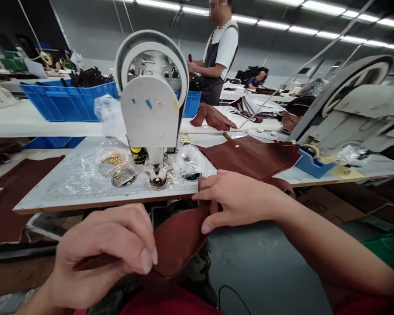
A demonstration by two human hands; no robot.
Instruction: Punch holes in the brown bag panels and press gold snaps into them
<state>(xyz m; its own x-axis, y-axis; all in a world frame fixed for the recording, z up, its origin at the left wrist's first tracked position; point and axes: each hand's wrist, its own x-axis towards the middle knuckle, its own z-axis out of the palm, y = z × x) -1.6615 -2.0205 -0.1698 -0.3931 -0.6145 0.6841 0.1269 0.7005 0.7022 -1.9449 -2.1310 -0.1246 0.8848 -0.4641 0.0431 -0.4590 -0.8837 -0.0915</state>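
Note:
A reddish-brown leather piece is stretched between my two hands, just in front of the table's edge and above my lap. My left hand pinches its near left end between thumb and fingers. At its far right end, my right hand grips it with the thumb below and the fingers over the top. Beyond the leather stands a white press machine with a large wheel. Its punch sits over a small round die, and small pale bits lie scattered around that die.
On the table are a plastic bag of gold-coloured fasteners, another clear bag, stacked brown leather and a blue tape dispenser. A second machine stands right. Behind are a blue crate and a standing person in an apron.

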